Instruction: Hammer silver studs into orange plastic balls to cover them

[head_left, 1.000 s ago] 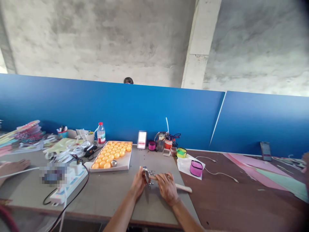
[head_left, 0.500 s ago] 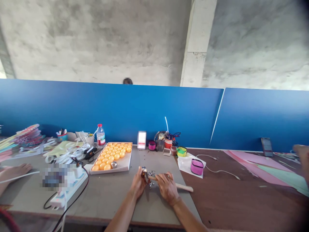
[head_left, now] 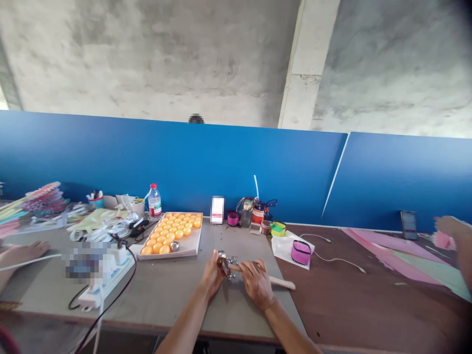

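Right hand (head_left: 257, 283) grips the wooden-handled tool (head_left: 282, 282), likely for control!
Left hand (head_left: 213, 276), beside the tool's head, clasps a shiny piece (head_left: 221, 254), seemingly steadying it.

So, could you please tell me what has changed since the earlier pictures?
At the right edge, a co-worker's hand has moved leftward, further into view, with something pink now showing beneath it. The wearer's left hand still holds a shiny piece, and the right hand keeps its grip on the wooden handle. The tray of orange balls stays put.
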The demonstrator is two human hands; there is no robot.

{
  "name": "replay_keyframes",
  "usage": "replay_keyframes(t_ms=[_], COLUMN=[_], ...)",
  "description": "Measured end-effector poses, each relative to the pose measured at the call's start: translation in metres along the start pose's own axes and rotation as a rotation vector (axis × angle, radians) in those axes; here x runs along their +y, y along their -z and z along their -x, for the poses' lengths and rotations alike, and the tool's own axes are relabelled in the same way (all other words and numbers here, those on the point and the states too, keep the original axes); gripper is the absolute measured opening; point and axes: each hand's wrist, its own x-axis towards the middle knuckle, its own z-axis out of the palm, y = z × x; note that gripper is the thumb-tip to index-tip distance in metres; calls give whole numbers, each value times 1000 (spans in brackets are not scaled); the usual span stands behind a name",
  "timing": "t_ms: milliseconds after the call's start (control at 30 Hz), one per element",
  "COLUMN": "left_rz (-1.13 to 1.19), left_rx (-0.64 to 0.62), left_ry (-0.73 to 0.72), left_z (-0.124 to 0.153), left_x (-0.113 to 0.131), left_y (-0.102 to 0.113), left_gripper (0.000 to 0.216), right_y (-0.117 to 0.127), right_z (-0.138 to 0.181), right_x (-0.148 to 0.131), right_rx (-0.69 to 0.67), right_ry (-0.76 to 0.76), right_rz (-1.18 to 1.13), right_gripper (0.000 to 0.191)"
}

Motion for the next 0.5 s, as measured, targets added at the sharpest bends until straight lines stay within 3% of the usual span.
replay_keyframes(t_ms=[500], left_rz=[-53], left_rx=[-14], left_ry=[-29], left_z=[-1], left_x=[-2], left_y=[2], left_gripper=[38], right_y=[1], right_z=[1], right_x=[1], right_rx=[-5], right_ry=[-29], right_rz=[-50], right_gripper=[25])
